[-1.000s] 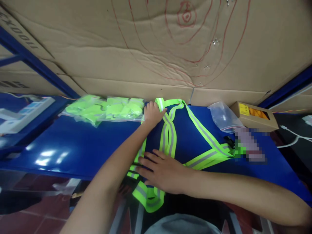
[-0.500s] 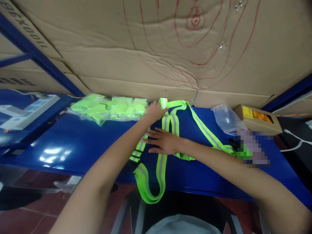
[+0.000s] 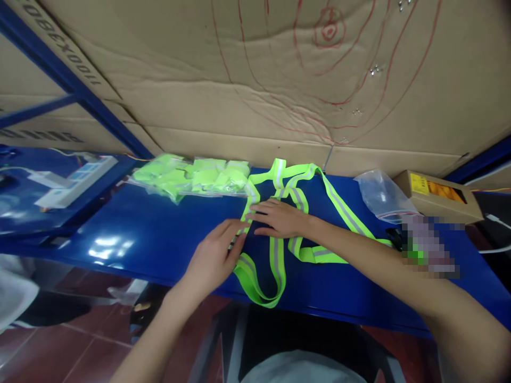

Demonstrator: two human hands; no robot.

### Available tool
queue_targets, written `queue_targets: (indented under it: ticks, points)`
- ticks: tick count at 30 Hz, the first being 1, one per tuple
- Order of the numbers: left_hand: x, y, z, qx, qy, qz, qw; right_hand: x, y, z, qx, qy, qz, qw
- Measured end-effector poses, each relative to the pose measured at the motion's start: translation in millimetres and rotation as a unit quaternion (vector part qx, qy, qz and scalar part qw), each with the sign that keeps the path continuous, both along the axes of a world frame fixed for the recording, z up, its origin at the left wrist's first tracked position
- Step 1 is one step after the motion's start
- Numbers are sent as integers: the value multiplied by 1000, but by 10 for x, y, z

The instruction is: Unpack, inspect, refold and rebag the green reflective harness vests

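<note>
Touching neon strap point(image 3: 277, 260), left fingers point(image 3: 230, 229) slightly parted, right fingers point(image 3: 261, 217) spread

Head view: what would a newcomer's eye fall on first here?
Probably the neon-green straps with grey stripes, looped across the middle of the blue table, with the left hand and right hand at them. Next, the red hand-drawn rings on the cardboard behind, and the bagged neon-green bundles along the table's back edge, left of the straps.

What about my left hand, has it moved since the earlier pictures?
Yes. Your left hand has moved toward you, from beside the bagged green straps to nearer the front edge of the table.
</note>
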State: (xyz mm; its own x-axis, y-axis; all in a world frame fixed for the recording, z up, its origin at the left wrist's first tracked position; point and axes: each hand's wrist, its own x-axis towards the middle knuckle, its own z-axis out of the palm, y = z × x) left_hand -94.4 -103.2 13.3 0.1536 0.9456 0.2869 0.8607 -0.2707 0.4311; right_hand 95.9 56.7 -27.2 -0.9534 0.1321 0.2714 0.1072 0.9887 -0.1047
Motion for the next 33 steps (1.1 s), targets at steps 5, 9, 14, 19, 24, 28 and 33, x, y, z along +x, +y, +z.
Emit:
queue_targets:
  ticks: [5, 9, 14, 19, 24, 28, 33]
  points:
    - [-79, -405, -359, -10, -22, 62, 998, -9, 24, 54, -14, -31, -47, 998]
    - [-64, -425, -438, -2, -29, 78, 996, -3, -96, 217, -6, -56, -53, 997]
    - [-111, -473, -449, 9, -23, 81, 996, 334, -332, 520, -30, -82, -77, 993]
    - [-118, -521, -530, 37, 1, 82, 996, 756, -323, 718, -34, -66, -221, 972]
    - [-90, -534, -595, 60, 49, 81, 994, 521, -730, 647, -15, -74, -168, 983]
    - [-108, -571, -569, 63, 81, 93, 990, 346, -1127, 439, -1, -102, -146, 984]
    - [-141, -631, -535, 69, 105, 150, 981, 575, -1019, 213, -49, -86, -214, 972]
